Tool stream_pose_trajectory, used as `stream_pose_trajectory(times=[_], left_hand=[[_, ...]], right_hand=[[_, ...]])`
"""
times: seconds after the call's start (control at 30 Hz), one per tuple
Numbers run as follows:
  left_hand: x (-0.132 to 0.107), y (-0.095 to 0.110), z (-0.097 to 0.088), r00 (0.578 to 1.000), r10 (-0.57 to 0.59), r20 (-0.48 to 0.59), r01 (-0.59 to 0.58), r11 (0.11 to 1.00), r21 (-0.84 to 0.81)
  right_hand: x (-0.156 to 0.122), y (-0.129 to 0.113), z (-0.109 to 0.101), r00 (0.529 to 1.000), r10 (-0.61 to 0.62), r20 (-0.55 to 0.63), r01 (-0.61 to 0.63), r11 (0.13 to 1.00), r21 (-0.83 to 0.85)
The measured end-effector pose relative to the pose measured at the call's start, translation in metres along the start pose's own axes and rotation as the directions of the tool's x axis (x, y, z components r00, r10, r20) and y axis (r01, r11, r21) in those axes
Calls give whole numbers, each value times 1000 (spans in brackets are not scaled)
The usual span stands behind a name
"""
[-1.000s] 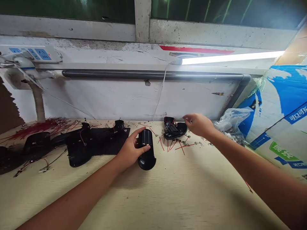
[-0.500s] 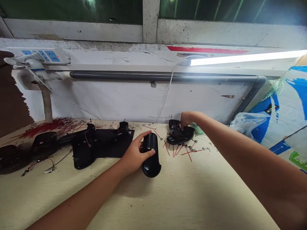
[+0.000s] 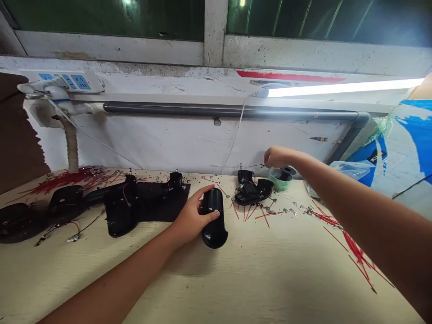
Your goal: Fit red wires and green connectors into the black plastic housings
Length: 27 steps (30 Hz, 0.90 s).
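Note:
My left hand point(image 3: 193, 218) is wrapped round a black rounded plastic housing point(image 3: 213, 218) that lies on the pale wooden bench point(image 3: 256, 274). My right hand point(image 3: 277, 156) is raised near the back wall, fingers pinched on a thin wire point(image 3: 257, 166) that runs from a green spool point(image 3: 281, 177). Just below it lies another black housing half point(image 3: 252, 190) with red wires inside.
More black housings point(image 3: 119, 212) and a dark mat point(image 3: 158, 202) lie at the left. Red wire offcuts point(image 3: 351, 247) are scattered at the right, and a heap of them point(image 3: 67, 176) at the back left. A power strip point(image 3: 72, 81), a tube light point(image 3: 340, 84) and a blue-printed carton point(image 3: 411, 148) stand around.
My right hand has lifted from the black housing half and now pinches a thin wire above the green spool. The left hand stays on its housing.

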<state>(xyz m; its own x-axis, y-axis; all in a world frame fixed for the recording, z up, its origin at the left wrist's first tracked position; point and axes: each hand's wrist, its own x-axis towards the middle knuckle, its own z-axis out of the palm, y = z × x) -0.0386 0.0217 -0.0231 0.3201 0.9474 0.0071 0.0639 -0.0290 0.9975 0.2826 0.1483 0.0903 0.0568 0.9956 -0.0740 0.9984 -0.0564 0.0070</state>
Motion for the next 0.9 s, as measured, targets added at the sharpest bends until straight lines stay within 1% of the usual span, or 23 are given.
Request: stream_pose_trajectory(times=[0.13, 0.2, 0.23, 0.27, 0.3, 0.33, 0.37, 0.4, 0.43, 0.47, 0.5, 0.53, 0.57, 0.6, 0.67, 0.77, 0.8, 0.9], left_hand=[[-2, 0, 0, 1000, 6, 5, -6, 1000, 0], [-2, 0, -1, 1000, 0, -2, 0, 1000, 5], [-3, 0, -1, 1000, 0, 1, 0, 1000, 6], [-3, 0, 0, 1000, 2, 6, -2, 1000, 6], [-4, 0, 0, 1000, 5, 11, -5, 1000, 4], [-4, 1, 1, 1000, 8, 16, -8, 1000, 0], [-5, 1, 1, 1000, 13, 18, -13, 1000, -4], [-6, 2, 3, 1000, 21, 19, -21, 1000, -4], [-7, 2, 4, 999, 33, 24, -33, 999, 1], [-8, 3, 5, 998, 47, 35, -47, 999, 11], [-9, 3, 6, 997, 59, 50, -61, 998, 24], [-10, 3, 8, 995, 69, 65, -72, 997, 36], [-10, 3, 9, 994, 76, 77, -80, 996, 46], [-11, 3, 9, 993, 80, 82, -84, 995, 52], [-11, 2, 10, 993, 82, 80, -87, 995, 58], [-11, 1, 11, 992, 91, 89, -95, 994, 47], [-10, 1, 11, 990, 95, 108, -100, 994, 35], [-10, 0, 12, 980, 99, 172, -87, 993, -79]], right_hand=[[-18, 8, -13, 995, 1, -101, 9, 995, 95], [-38, 3, -11, 985, -13, -174, 54, 971, 233], [-52, -3, -7, 974, -17, -225, 110, 908, 405], [-68, -11, 0, 967, -2, -254, 155, 795, 586], [-85, -20, 9, 973, -7, -232, 180, 656, 733], [-102, -31, 19, 975, -23, -220, 203, 492, 847], [-119, -42, 30, 980, -42, -195, 199, 300, 933], [-135, -53, 42, 986, -59, -154, 160, 113, 981], [-148, -63, 53, 988, -97, -118, 115, -39, 993], [-159, -73, 63, 986, -135, -99, 78, -149, 986], [-167, -81, 73, 984, -163, -76, 37, -230, 972], [-172, -88, 81, 983, -175, -64, 10, -293, 956], [-175, -93, 88, 981, -184, -59, -6, -334, 943], [-176, -97, 94, 980, -187, -63, -8, -357, 934], [-175, -99, 105, 980, -184, -76, 4, -364, 931], [-170, -96, 120, 980, -182, -81, 20, -313, 950], [-168, -95, 125, 981, -178, -75, 20, -292, 956], [-166, -91, 133, 987, -148, -58, 18, -258, 966]])
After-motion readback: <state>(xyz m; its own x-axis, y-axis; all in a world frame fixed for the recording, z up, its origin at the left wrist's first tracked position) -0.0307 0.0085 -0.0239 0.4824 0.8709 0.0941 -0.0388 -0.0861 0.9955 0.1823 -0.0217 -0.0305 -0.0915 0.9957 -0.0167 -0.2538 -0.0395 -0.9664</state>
